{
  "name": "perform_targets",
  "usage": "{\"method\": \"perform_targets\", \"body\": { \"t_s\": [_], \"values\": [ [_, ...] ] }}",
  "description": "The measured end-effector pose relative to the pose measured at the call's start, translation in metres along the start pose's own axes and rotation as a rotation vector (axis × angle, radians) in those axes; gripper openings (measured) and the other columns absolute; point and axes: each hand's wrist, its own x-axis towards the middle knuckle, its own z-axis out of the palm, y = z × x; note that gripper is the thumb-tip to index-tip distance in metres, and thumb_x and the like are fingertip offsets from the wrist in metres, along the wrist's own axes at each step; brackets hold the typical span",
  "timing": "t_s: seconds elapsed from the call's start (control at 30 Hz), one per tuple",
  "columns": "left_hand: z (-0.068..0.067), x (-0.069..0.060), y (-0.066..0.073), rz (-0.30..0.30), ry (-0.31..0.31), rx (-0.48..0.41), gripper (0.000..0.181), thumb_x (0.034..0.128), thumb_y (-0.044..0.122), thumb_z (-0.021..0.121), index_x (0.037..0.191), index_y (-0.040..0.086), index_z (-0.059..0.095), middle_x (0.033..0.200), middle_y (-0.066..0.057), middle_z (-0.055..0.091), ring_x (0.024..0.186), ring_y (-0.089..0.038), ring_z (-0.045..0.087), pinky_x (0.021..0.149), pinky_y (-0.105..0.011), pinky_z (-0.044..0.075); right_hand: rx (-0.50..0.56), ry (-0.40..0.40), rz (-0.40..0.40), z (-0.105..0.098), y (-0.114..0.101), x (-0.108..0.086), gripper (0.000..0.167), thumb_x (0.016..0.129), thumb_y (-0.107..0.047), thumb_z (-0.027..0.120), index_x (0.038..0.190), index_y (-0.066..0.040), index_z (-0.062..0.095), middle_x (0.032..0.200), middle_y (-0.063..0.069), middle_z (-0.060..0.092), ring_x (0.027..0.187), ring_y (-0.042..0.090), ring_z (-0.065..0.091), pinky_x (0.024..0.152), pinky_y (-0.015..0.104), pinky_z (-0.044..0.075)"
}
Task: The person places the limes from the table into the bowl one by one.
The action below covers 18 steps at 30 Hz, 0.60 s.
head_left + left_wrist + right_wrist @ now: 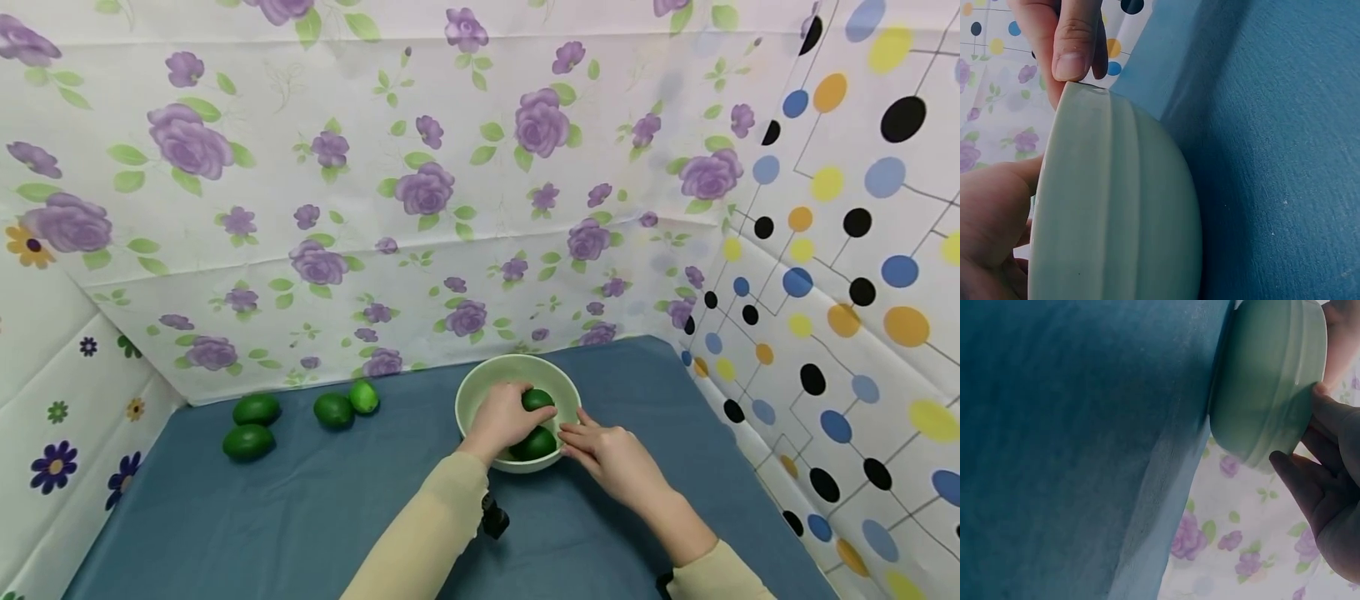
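Note:
A pale green bowl [468,392] stands on the blue cloth, with two dark green oval fruits inside. My left hand [501,418] reaches into it from the left, its fingers and thumb around the farther fruit [537,400]. Nearer the front wall lies the other fruit [532,445], just below that hand. At the bowl's right side, my right hand [611,457] pinches the rim. In the left wrist view, the thumb of the right hand [1075,40] presses on the rim; the bowl wall [1116,200] hides the fruits. The right wrist view shows the right fingers [1297,481] at the bowl [1266,381].
To the left on the blue cloth [315,500] lie two dark green fruits [249,442] side by side. Another dark green fruit [333,410] touches a smaller, lighter green one [364,397]. A flowered sheet [420,275] hangs behind, and a dotted one [840,333] bounds the right side.

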Motion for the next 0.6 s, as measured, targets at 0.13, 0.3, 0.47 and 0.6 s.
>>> {"method": "perform_targets", "body": {
  "t_s": [0.13, 0.3, 0.47, 0.6],
  "values": [
    [0.0005, 0.0019, 0.0023, -0.005, -0.011, 0.001, 0.065, 0.0994, 0.053, 0.075, 0.145, 0.007, 0.067, 0.131, -0.011, 0.07, 0.101, -0.02, 0.067, 0.076, -0.034, 0.058, -0.003, -0.004, 0.006, -0.0009, -0.0012, 0.0013, 0.033, 0.097, -0.017, 0.081, 0.129, -0.008, 0.08, 0.128, 0.011, 0.075, 0.128, 0.038, 0.066, 0.088, 0.05, 0.063],
    [0.0019, 0.0038, 0.0046, -0.008, -0.021, 0.005, 0.062, 0.0994, 0.05, 0.076, 0.143, 0.008, 0.068, 0.129, -0.01, 0.071, 0.098, -0.019, 0.067, 0.076, -0.034, 0.058, 0.0, -0.001, 0.013, -0.0016, -0.0025, 0.0016, 0.033, 0.097, -0.017, 0.081, 0.128, -0.008, 0.08, 0.128, 0.011, 0.075, 0.127, 0.038, 0.066, 0.086, 0.049, 0.063],
    [0.0044, 0.0047, 0.0074, -0.013, -0.024, 0.013, 0.06, 0.0985, 0.049, 0.078, 0.142, 0.009, 0.07, 0.127, -0.009, 0.072, 0.097, -0.018, 0.067, 0.075, -0.033, 0.058, 0.0, -0.006, 0.02, -0.0017, -0.0031, 0.001, 0.032, 0.097, -0.017, 0.081, 0.128, -0.007, 0.08, 0.128, 0.012, 0.075, 0.127, 0.039, 0.066, 0.086, 0.05, 0.063],
    [0.0071, 0.0056, 0.009, -0.018, -0.022, 0.021, 0.058, 0.0981, 0.049, 0.078, 0.141, 0.011, 0.07, 0.124, -0.007, 0.073, 0.094, -0.017, 0.067, 0.073, -0.033, 0.057, 0.001, -0.018, 0.028, -0.0013, -0.003, 0.0011, 0.032, 0.098, -0.018, 0.08, 0.128, -0.007, 0.08, 0.129, 0.012, 0.075, 0.129, 0.039, 0.065, 0.088, 0.05, 0.062]
  ]
}}
